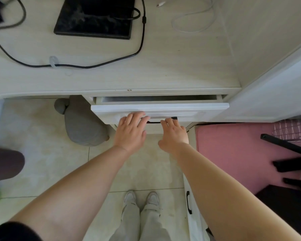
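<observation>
Fingers of left hand (131,133) lie straight on drawer front (189,108), right hand (175,135) fingers curl round black handle (154,122).

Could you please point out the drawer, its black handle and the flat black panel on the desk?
Drawer (189,108): head view, on its white front panel.
Black handle (154,122): head view, on the exposed stretch of bar.
Black panel (94,16): head view, on its middle.

The one head view looks steeply down from standing height, worktop (111,79) across the upper frame, floor (42,153) and the person's own shoes (141,198) near the bottom edge.
</observation>
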